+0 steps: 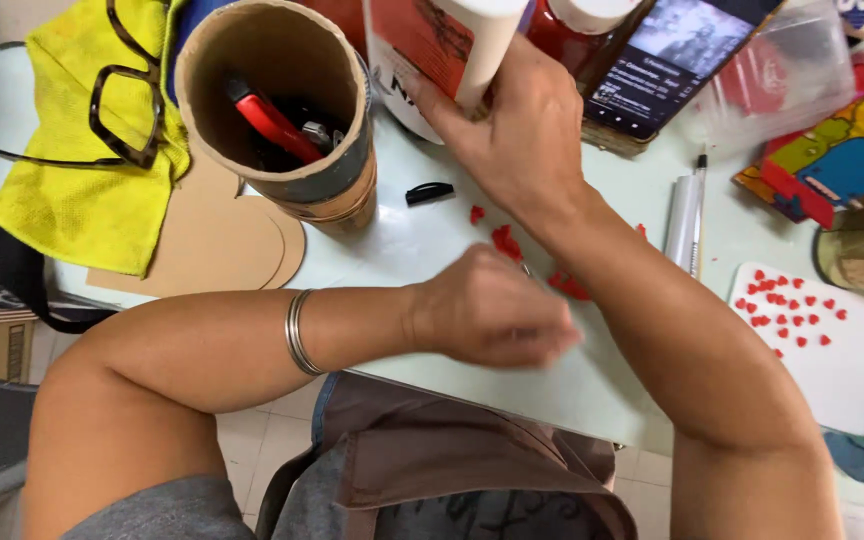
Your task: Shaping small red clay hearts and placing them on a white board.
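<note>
My right hand (524,135) reaches across the pale table (412,250) and grips a white bottle with a red label (480,35) at the top edge. My left hand (490,315), with thin metal bangles on its wrist, rests at the table's near edge. Its fingers are curled closed and blurred, and nothing shows in them. Small red paper scraps (505,242) lie on the table just beyond it, between the two hands. My right forearm crosses over the left hand's fingertips.
A tall cardboard tube (337,185) holding a red-handled tool (272,125) stands at left on flat cardboard discs (222,250). Glasses (127,100) lie on a yellow cloth (72,200). A phone (672,60), a white pen (684,215), a black clip (429,191) and a white sheet dotted with red hearts (852,350) lie to the right.
</note>
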